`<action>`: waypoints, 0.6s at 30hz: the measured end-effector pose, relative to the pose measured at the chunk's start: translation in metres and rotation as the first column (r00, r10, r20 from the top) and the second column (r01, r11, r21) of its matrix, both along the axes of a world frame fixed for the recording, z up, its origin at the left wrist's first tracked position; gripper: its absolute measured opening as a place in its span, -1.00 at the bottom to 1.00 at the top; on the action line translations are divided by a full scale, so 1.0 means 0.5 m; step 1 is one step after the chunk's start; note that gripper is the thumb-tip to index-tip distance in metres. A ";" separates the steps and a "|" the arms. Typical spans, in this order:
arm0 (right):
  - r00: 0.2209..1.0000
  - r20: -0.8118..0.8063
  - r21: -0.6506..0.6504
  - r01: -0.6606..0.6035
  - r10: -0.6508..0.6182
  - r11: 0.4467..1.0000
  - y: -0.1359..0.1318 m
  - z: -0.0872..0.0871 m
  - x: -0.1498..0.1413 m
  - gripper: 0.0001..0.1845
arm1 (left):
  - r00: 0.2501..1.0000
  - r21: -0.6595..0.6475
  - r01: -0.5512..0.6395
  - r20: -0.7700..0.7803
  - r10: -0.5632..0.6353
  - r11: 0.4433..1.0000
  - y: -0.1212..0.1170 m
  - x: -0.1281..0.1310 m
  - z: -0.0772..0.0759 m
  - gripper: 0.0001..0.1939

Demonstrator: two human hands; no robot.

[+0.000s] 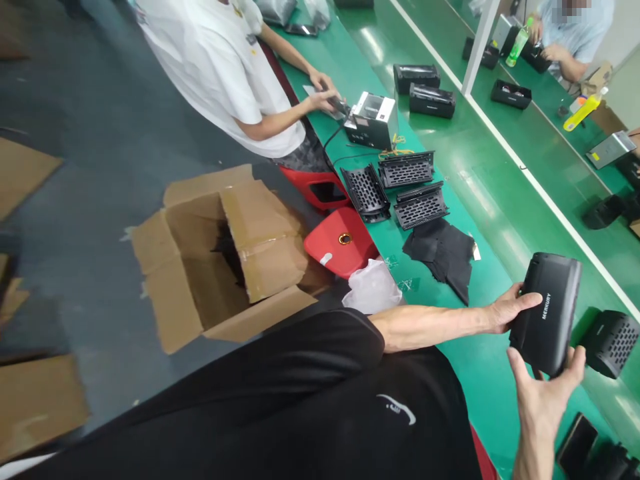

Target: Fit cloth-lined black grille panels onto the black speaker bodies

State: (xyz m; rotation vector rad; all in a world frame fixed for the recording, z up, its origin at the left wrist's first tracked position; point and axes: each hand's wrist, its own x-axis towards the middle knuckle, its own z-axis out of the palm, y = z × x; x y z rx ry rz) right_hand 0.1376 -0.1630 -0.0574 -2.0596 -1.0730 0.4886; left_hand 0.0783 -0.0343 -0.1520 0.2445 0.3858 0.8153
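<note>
Both my hands hold a black rounded housing (546,315) lettered MERCURY, above the green workbench (480,373). My left hand (513,308) grips its near upper edge, and my right hand (546,407) supports it from below. Close to the right of it sits a black unit with a perforated grille (613,343). Farther along the bench lie several perforated black panels (406,169) and crumpled black sheets (440,257). A clear plastic bag (373,288) lies on the bench edge near my left forearm.
A co-worker in a white T-shirt (220,67) handles something beside a metal box (373,120). Black units (433,100) stand beyond. Red seats (340,240) and an open cardboard box (220,267) are on the floor. Another person (575,33) works at a second bench.
</note>
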 end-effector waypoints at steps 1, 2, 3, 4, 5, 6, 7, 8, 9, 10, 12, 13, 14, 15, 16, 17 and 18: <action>0.998 0.033 0.050 0.053 -0.055 0.997 -0.002 -0.010 -0.017 0.41 | 1.000 0.001 -0.012 -0.009 0.012 1.000 -0.002 0.005 0.000 -0.03; 0.992 0.065 0.089 0.101 -0.106 0.991 -0.001 -0.017 -0.030 0.32 | 0.999 -0.003 -0.022 -0.023 0.022 1.000 -0.005 0.010 -0.001 -0.02; 0.985 0.092 0.114 0.137 -0.148 0.984 0.002 -0.022 -0.038 0.24 | 0.999 -0.008 -0.030 -0.039 0.030 1.000 -0.009 0.017 -0.002 -0.01; 0.982 0.097 0.128 0.148 -0.161 0.981 0.004 -0.024 -0.040 0.19 | 0.998 -0.010 -0.037 -0.054 0.036 0.999 -0.014 0.022 -0.004 -0.01; 0.983 0.079 0.135 0.154 -0.165 0.979 0.005 -0.024 -0.038 0.18 | 0.997 -0.007 -0.042 -0.068 0.041 0.999 -0.017 0.026 -0.005 0.00; 0.985 0.047 0.140 0.160 -0.168 0.977 0.003 -0.023 -0.032 0.20 | 0.995 -0.001 -0.041 -0.086 0.041 0.999 -0.019 0.026 -0.006 0.00; 0.986 0.012 0.144 0.166 -0.169 0.976 -0.001 -0.020 -0.024 0.21 | 0.994 0.009 -0.017 -0.107 0.018 1.000 -0.017 0.022 -0.006 0.02; 0.985 -0.018 0.145 0.173 -0.172 0.974 -0.009 -0.017 -0.015 0.22 | 0.991 0.026 0.043 -0.127 -0.039 0.999 -0.010 0.012 -0.005 0.02; 0.983 -0.043 0.142 0.182 -0.178 0.973 -0.019 -0.014 -0.006 0.22 | 0.982 0.054 0.125 -0.147 -0.116 0.991 0.002 -0.002 -0.001 0.03; 0.981 -0.063 0.131 0.191 -0.184 0.973 -0.031 -0.009 0.002 0.22 | 0.967 0.098 0.208 -0.171 -0.190 0.973 0.021 -0.020 0.006 0.04; 0.975 -0.102 0.097 0.206 -0.196 0.974 -0.055 0.000 0.014 0.21 | 0.935 0.238 0.326 -0.223 -0.276 0.915 0.070 -0.061 0.025 0.07; 0.973 -0.120 0.079 0.209 -0.199 0.975 -0.066 0.005 0.018 0.22 | 0.937 0.331 0.321 -0.248 -0.246 0.888 0.098 -0.081 0.037 0.09; 0.972 -0.133 0.064 0.205 -0.195 0.977 -0.075 0.010 0.022 0.22 | 0.940 0.420 0.315 -0.265 -0.216 0.851 0.124 -0.098 0.051 0.13; 0.973 -0.141 0.052 0.193 -0.184 0.980 -0.082 0.013 0.026 0.22 | 0.939 0.498 0.323 -0.277 -0.205 0.805 0.148 -0.112 0.064 0.19; 0.974 -0.148 0.047 0.181 -0.172 0.982 -0.087 0.016 0.029 0.22 | 0.935 0.558 0.340 -0.286 -0.209 0.757 0.167 -0.123 0.078 0.24; 0.974 -0.158 0.047 0.171 -0.161 0.984 -0.090 0.017 0.033 0.21 | 0.928 0.601 0.366 -0.294 -0.230 0.711 0.181 -0.130 0.091 0.27; 0.973 -0.175 0.052 0.163 -0.152 0.985 -0.092 0.017 0.037 0.21 | 0.918 0.628 0.395 -0.304 -0.257 0.670 0.190 -0.135 0.102 0.28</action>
